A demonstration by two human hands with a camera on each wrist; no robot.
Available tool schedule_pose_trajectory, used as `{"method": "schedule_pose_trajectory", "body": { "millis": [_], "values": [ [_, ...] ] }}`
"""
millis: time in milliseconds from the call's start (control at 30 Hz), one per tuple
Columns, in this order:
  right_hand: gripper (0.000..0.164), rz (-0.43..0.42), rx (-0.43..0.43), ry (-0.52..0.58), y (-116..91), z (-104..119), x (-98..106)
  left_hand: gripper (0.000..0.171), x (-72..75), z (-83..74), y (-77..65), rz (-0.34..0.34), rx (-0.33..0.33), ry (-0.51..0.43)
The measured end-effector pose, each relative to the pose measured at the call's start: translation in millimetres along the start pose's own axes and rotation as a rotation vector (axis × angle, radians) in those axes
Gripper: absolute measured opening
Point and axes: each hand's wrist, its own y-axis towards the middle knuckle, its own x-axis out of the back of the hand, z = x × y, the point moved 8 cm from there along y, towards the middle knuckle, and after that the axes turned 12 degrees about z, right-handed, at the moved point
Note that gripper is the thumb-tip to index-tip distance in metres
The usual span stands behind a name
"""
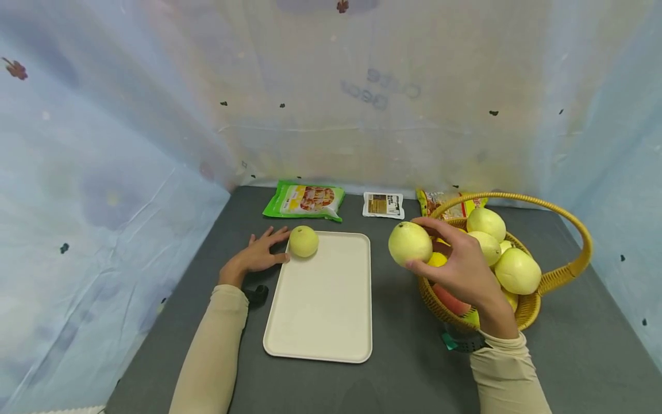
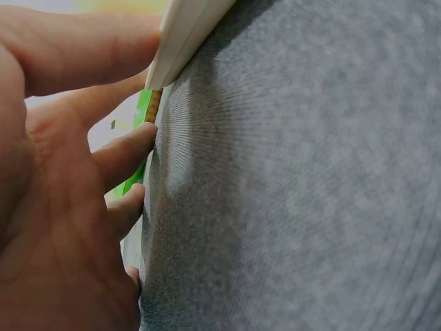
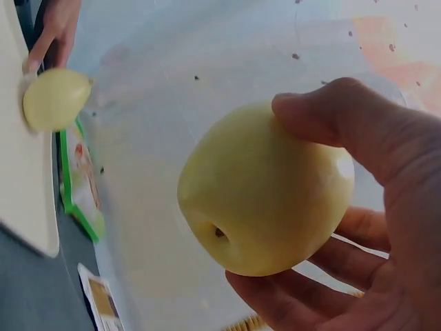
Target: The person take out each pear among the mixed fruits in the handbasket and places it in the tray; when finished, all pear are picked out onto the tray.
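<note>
My right hand (image 1: 462,261) holds a pale yellow-green pear (image 1: 410,244) in the air, left of the wicker basket (image 1: 530,307). In the right wrist view its thumb lies on one side of the pear (image 3: 265,189) and the fingers curl round the other. A second pear (image 1: 303,241) sits in the upper left corner of the cream tray (image 1: 323,305). Beside that corner lies my left hand (image 1: 257,253), fingers spread on the table, thumb at the tray's rim (image 2: 182,41). Several more pears (image 1: 517,270) fill the basket, along with yellow and red fruit partly hidden by my right hand.
Behind the tray lie a green food packet (image 1: 305,201) and a small white packet (image 1: 383,205). A yellow packet (image 1: 450,204) is partly hidden by the basket's tall arched handle (image 1: 579,230). Pale curtains (image 1: 320,126) enclose the grey table (image 1: 398,368) at the back and sides.
</note>
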Motion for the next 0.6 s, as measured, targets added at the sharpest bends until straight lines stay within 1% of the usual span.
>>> {"method": "schedule_pose_trajectory", "body": {
  "millis": [167,267,367,433,600],
  "values": [
    [0.077,0.058,0.052,0.074,26,2,-24,0.077,0.5,0.5,-0.4,0.004,-0.007,-0.003],
    [0.078,0.101,0.059,0.131,43,-2,-42,0.078,0.8,1.9,-0.8,0.003,-0.009,-0.006],
    [0.074,0.128,0.061,0.169,58,-9,-61,0.079,0.7,3.1,-0.4,0.006,-0.015,-0.001],
    [0.074,0.139,0.061,0.191,67,-16,-74,0.079,0.2,4.7,0.5,0.008,-0.007,0.005],
    [0.075,0.132,0.041,0.235,85,-36,-102,0.078,-0.7,5.9,2.4,0.011,0.014,0.017]
  ]
}}
